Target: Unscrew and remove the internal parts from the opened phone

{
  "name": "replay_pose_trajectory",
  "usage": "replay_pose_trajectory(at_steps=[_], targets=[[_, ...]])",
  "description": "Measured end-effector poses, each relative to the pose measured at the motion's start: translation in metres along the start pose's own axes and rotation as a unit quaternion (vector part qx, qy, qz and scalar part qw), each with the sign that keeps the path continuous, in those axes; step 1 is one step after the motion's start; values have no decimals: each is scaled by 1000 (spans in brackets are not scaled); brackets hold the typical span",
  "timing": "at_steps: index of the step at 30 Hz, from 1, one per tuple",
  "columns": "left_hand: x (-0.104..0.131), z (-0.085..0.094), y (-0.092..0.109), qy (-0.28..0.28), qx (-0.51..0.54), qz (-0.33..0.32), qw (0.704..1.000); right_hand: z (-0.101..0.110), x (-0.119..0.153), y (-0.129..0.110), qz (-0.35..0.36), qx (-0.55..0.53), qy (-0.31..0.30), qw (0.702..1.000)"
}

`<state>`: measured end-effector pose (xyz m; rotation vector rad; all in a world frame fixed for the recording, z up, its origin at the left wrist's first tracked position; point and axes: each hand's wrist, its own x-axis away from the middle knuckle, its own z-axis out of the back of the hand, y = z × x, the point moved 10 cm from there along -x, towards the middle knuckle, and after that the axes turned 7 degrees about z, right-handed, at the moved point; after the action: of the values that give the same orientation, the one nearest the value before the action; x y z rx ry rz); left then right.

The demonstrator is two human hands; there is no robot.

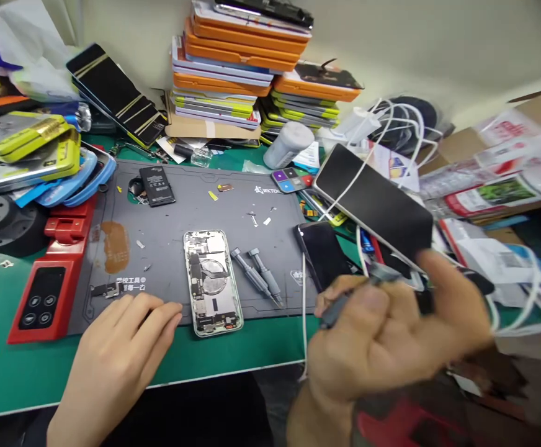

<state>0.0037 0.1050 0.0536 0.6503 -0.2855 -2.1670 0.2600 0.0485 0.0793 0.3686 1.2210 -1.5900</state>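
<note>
An opened phone [212, 285] lies on the grey work mat [159, 242], its boards, small parts and round coil exposed. My left hand [116, 354] rests palm down at the mat's front edge, left of the phone and apart from it, with fingers loosely extended and nothing in them. Blurred by motion, my right hand [382, 335] is raised at the right with its fingers curled around a grey screwdriver [335, 310]. Two more grey screwdrivers [259, 276] lie side by side just right of the phone. A black phone battery [157, 185] is further back.
On the left stand a red device [42, 298] with a small display and stacked yellow boxes [28, 155]. Orange boxes [242, 49] pile up at the back. A large dark-screened device [373, 198], a black phone [321, 248] and white cables [304, 310] crowd the right.
</note>
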Motion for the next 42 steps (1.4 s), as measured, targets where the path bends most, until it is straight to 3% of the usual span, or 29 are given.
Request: replay_pose_trajectory(at_steps=[1,5,7,12,17,23,25,27,29,30,34,38,42], targets=[[0,-1,-1,2,-1,0,1000,-2,-10,6,5,41,-32,999],[2,-5,-4,2,-14,-9,1000,-45,-20,27,44,132,-262,955],[2,-6,-5,2,-18,-15,1000,-57,-17,32,53,158,-296,941],[2,-4,-2,6,-18,-24,1000,-46,-16,9,87,169,-223,956],[1,-1,2,10,-17,-23,1000,-53,-3,-8,78,200,-294,931],[0,2,5,10,-23,-25,999,-54,-7,2,28,195,-266,944],[0,1,4,6,-20,-23,1000,-47,-11,3,-7,151,-212,965],[-1,2,4,7,-16,-21,1000,-35,-14,-8,-23,36,-108,993],[0,2,3,9,-16,-21,1000,-27,-11,-26,-15,-139,-7,990],[0,2,3,7,-18,-20,1000,-29,-6,-32,-21,-210,13,977],[1,0,1,-2,-13,-13,1000,-55,12,-55,-10,-334,-35,942],[0,0,3,-11,-5,-9,1000,-62,27,-75,105,-322,-88,937],[-3,1,5,-11,-4,-5,1000,-68,33,-80,140,-305,-132,933]])
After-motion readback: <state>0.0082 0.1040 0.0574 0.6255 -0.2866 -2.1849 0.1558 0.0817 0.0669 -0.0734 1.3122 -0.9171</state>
